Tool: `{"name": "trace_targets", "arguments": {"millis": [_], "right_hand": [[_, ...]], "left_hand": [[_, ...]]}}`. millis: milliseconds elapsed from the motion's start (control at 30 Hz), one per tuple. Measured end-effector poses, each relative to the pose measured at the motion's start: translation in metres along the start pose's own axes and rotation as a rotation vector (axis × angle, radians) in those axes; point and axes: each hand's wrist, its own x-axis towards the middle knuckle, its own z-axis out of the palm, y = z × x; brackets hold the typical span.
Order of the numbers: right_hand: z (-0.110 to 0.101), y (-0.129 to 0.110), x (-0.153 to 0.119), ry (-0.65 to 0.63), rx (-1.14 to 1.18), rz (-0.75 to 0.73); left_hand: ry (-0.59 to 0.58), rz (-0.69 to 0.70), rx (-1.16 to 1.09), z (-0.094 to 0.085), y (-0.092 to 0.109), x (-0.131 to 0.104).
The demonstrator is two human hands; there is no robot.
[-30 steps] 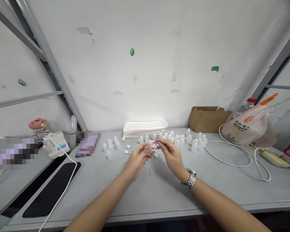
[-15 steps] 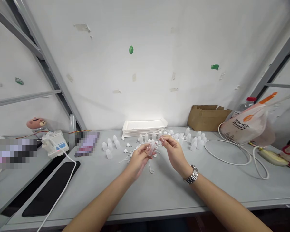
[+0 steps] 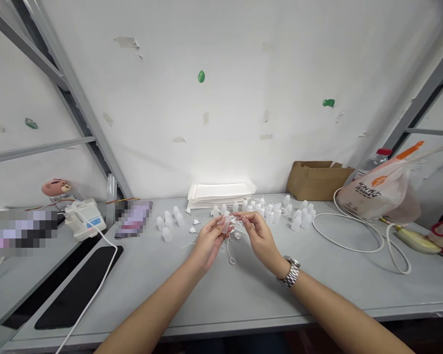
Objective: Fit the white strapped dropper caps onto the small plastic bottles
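Observation:
My left hand [image 3: 208,243] is closed round a small translucent bottle [image 3: 226,224] above the middle of the grey table. Close to the bottle's right side, my right hand [image 3: 261,239] has its fingertips pressed together; what they hold, if anything, is too small to tell. White caps with thin looped straps [image 3: 232,260] lie below and behind the hands. Several similar small bottles [image 3: 167,234] stand to the left, and more [image 3: 296,223] stand to the right and behind.
Stacked white trays [image 3: 221,191] sit against the wall. At the right are a cardboard box [image 3: 317,181], a plastic bag [image 3: 376,194], a coiled white cable [image 3: 349,250] and a yellow item [image 3: 417,241]. A black pad [image 3: 77,290] and power strip [image 3: 84,219] lie left.
My right hand has moved left and slightly down, bringing its fingertips nearer the bottle. My left hand has shifted slightly left with the bottle, which is now more covered by fingers.

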Motion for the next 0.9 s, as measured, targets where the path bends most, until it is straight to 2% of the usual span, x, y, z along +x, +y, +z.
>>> {"name": "trace_targets", "arguments": {"millis": [667,900], "right_hand": [[0.0017,0.0025,-0.0027,-0.038,-0.090,0.013],[0.0016,0.0091,-0.0013,-0.030,-0.167,-0.054]], "left_hand": [[0.028,0.039,0.061,-0.0008,0.0004,0.0012],[0.016,0.036,0.118,-0.0008,-0.0013,-0.0001]]}}
